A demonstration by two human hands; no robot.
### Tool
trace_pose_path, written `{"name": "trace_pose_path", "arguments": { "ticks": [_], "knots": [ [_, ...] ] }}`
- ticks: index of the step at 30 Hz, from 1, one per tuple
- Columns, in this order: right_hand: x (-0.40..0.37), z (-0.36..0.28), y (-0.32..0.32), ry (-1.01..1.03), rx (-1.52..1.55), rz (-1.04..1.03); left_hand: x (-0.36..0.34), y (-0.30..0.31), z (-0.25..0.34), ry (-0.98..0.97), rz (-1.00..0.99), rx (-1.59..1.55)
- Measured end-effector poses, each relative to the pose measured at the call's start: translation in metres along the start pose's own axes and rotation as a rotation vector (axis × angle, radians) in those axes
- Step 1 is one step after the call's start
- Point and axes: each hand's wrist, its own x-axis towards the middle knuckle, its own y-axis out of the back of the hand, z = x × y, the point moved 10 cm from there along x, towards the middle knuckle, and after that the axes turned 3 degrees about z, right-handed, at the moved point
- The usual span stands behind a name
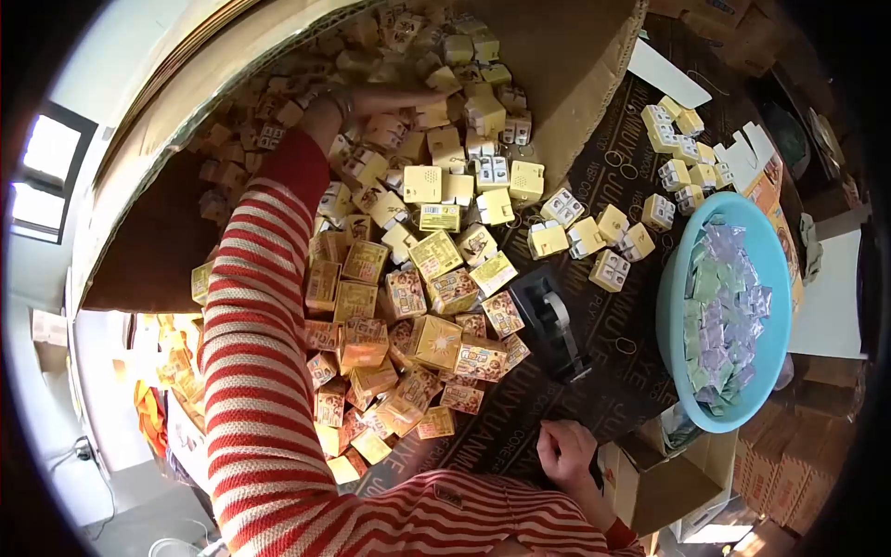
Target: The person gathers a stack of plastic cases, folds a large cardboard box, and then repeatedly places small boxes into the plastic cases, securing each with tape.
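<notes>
My left hand [394, 98] reaches deep into a large tipped cardboard box [587, 79], its fingers stretched out over a heap of small yellow-and-white cube-shaped toys [422, 184]. The fingertips touch or lie just above the cubes; part of the hand blends into the heap. Near the table's front edge rests my right hand [566, 452], its fingers curled in with nothing visible in them. Between the hands, small printed cartons [434, 342] are piled below the loose cubes. A black tape dispenser [549, 325] stands to the right of that pile.
A light-blue basin [676, 306] full of small green and purple packets [729, 311] stands at the right. More cubes [685, 148] lie behind it. An open carton [673, 492] is below the table's right edge. Dark printed sheeting [492, 436] covers the table.
</notes>
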Motion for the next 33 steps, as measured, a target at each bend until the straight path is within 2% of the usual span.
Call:
{"name": "trace_pose_path", "arguments": {
  "ticks": [3, 6, 9, 10, 12, 15, 16, 18, 20, 23, 26, 27, 28, 30, 31, 32, 33],
  "knots": [
    [-0.002, -0.003, -0.001, 0.058, -0.016, 0.039, -0.021, -0.001, 0.013, 0.100, 0.044, 0.031],
    [-0.008, -0.001, 0.002, 0.034, -0.001, 0.021, -0.006, -0.002, 0.007, -0.034, -0.011, 0.086],
    [-0.004, -0.003, 0.007, 0.024, 0.041, 0.046, -0.022, -0.005, 0.017, -0.060, 0.113, 0.293],
    [-0.003, -0.003, 0.006, 0.040, 0.009, 0.073, 0.005, 0.003, -0.014, -0.059, 0.046, 0.129],
    [-0.001, -0.004, 0.013, -0.029, -0.031, 0.096, 0.003, -0.002, 0.014, -0.117, 0.082, 0.209],
    [-0.012, 0.007, 0.029, -0.066, 0.187, 0.122, -0.005, -0.022, 0.058, -0.180, 0.139, 0.265],
    [-0.016, 0.019, 0.025, -0.138, 0.312, 0.055, -0.016, -0.028, 0.073, -0.195, 0.163, 0.277],
    [-0.027, 0.023, 0.026, -0.186, 0.498, 0.081, -0.054, -0.045, 0.105, -0.233, 0.204, 0.282],
    [-0.054, 0.020, 0.054, -0.140, 0.383, 0.166, -0.101, -0.068, 0.138, -0.282, 0.234, 0.267],
    [-0.123, 0.027, 0.105, -0.048, 0.077, 0.176, -0.174, -0.123, 0.187, -0.370, 0.226, 0.192],
    [-0.219, 0.078, 0.179, -0.277, -0.081, 0.253, -0.238, -0.200, 0.230, -0.443, 0.151, 0.070],
    [-0.262, 0.106, 0.208, -0.416, -0.156, 0.324, -0.254, -0.230, 0.242, -0.462, 0.111, 0.018],
    [-0.306, 0.130, 0.244, -0.454, -0.200, 0.433, -0.265, -0.261, 0.254, -0.496, 0.066, -0.052],
    [-0.410, 0.157, 0.322, -0.798, -0.275, 0.624, -0.282, -0.326, 0.283, -0.612, -0.042, -0.242],
    [-0.486, 0.198, 0.346, -0.724, -0.348, 0.751, -0.282, -0.358, 0.292, -0.587, -0.075, -0.256],
    [-0.547, 0.198, 0.373, -0.909, -0.212, 0.859, -0.278, -0.394, 0.302, -0.572, -0.093, -0.314],
    [-0.604, 0.193, 0.394, -0.878, -0.160, 1.069, -0.269, -0.434, 0.306, -0.542, -0.141, -0.410]
  ]
}}
